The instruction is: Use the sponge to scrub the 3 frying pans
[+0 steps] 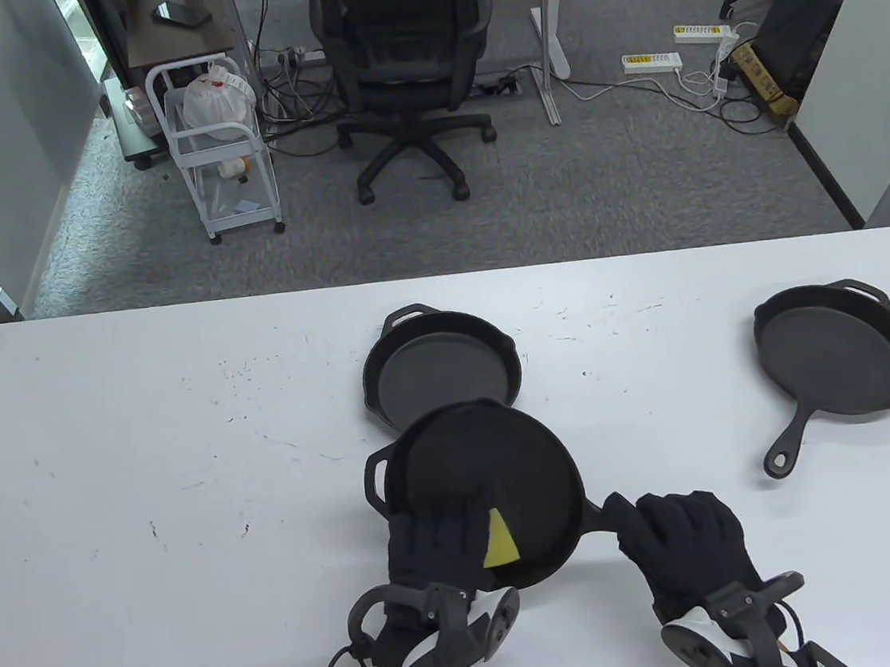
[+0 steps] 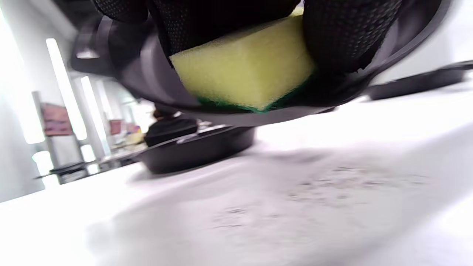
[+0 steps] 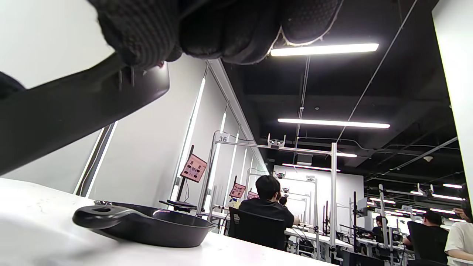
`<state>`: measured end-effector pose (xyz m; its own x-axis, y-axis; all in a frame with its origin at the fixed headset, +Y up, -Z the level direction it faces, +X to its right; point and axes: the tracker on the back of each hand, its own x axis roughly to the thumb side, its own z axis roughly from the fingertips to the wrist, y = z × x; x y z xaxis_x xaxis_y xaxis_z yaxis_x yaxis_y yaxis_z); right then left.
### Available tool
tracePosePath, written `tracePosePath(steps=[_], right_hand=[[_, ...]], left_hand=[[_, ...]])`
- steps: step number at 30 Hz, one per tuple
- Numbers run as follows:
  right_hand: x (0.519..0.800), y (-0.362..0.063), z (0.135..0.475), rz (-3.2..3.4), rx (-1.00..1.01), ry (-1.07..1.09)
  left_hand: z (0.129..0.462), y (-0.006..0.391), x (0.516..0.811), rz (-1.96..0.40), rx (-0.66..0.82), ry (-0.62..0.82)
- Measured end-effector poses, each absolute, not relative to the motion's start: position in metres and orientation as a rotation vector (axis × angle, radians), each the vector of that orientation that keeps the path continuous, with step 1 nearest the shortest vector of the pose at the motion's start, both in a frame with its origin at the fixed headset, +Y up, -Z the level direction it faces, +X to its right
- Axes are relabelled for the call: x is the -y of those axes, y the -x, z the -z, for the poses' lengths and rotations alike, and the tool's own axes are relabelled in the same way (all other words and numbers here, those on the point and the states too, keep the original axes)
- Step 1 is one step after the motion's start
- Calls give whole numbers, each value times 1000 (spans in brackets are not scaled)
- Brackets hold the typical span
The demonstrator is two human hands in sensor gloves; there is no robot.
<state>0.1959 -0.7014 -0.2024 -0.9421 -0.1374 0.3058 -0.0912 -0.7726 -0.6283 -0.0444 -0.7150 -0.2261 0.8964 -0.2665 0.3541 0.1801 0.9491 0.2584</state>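
A black frying pan (image 1: 481, 474) is lifted and tilted above the table's front middle. My right hand (image 1: 677, 540) grips its handle (image 3: 74, 111), with the fingers (image 3: 221, 26) curled round it. My left hand (image 1: 435, 542) reaches into that pan at its near rim and holds a yellow sponge (image 1: 499, 540) against the inside. In the left wrist view the sponge (image 2: 244, 70) shows a green underside, pinched between gloved fingers (image 2: 340, 33). A second pan (image 1: 439, 366) lies on the table just behind the held one. A third pan (image 1: 837, 357) lies at the right, its handle pointing toward me.
The white table (image 1: 147, 464) carries faint scuff marks. Beyond its far edge stand an office chair (image 1: 405, 57) and a small white cart (image 1: 219, 150). People sit at desks (image 3: 269, 210) in the background of the right wrist view.
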Motion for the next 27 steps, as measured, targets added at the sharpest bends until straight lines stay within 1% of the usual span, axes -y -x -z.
tracePosePath(steps=[1, 4, 7, 9, 13, 15, 16, 18, 20, 21, 22, 24, 25, 27], right_hand=[[702, -195, 203, 2889, -1047, 547], [705, -190, 201, 2872, -1043, 623], [707, -181, 196, 2831, -1052, 741], [707, -177, 192, 2789, -1066, 798], [705, -179, 192, 2787, -1080, 793], [702, -185, 194, 2818, -1093, 719], [700, -191, 196, 2846, -1105, 648], [699, -197, 199, 2876, -1092, 579], [701, -200, 202, 2895, -1072, 540], [702, -200, 203, 2900, -1056, 538], [703, -199, 203, 2898, -1048, 536], [704, -195, 204, 2906, -1038, 541], [705, -192, 204, 2908, -1036, 562], [707, -187, 203, 2895, -1026, 596]], left_hand=[[224, 40, 715, 238, 423, -249], [216, 35, 711, 234, 416, -367], [215, 41, 702, 226, 326, -484], [218, 52, 696, 257, 233, -520], [226, 78, 691, 239, 98, -497], [230, 87, 693, 230, 64, -450], [231, 88, 695, 241, 73, -415], [232, 83, 698, 248, 115, -353], [234, 73, 703, 258, 168, -233], [234, 66, 706, 233, 197, -149], [233, 61, 708, 222, 234, -120], [228, 49, 711, 200, 361, -139], [225, 44, 712, 195, 399, -173], [220, 36, 710, 204, 427, -260]])
